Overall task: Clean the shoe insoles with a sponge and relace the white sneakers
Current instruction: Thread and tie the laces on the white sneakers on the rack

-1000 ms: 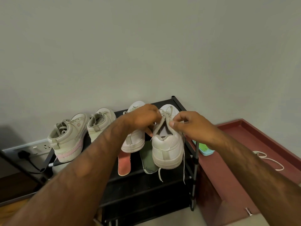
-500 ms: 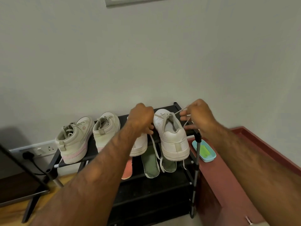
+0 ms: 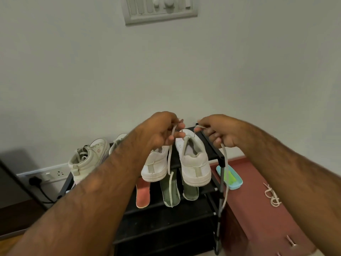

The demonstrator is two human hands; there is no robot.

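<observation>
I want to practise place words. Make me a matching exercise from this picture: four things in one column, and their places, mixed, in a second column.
Things:
1. switch panel
2. loose lace
3. orange insole
4. blue tray

Places:
A. just right of the black rack, near its post
B. high on the wall
C. on the red surface, far right
D. sticking out from beneath a white sneaker

Pairs: 1-B, 2-C, 3-D, 4-A
</observation>
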